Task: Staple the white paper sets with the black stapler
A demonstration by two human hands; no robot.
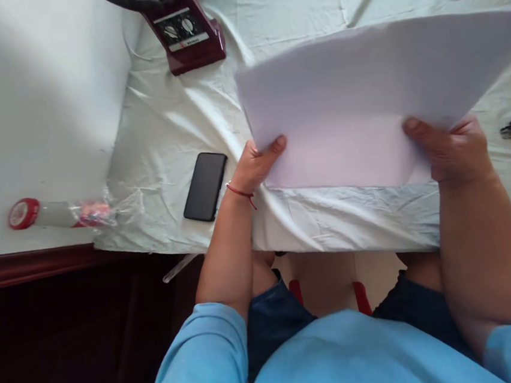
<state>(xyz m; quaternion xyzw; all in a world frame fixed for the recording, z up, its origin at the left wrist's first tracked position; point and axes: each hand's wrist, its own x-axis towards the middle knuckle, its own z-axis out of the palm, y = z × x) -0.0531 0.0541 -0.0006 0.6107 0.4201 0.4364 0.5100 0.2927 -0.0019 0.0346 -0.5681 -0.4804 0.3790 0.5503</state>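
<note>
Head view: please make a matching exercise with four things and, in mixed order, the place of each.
Things:
1. paper
2. phone
3. fan base
4. bottle

Places:
a. lying at the cloth's left edge
b. flat on the cloth beside the left hand
c. held by both hands, the right hand too
d. at the table's far side

Pairs: 1-c, 2-b, 3-d, 4-a

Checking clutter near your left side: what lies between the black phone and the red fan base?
Only bare, wrinkled white cloth between phone and fan base, per the head view.
</note>
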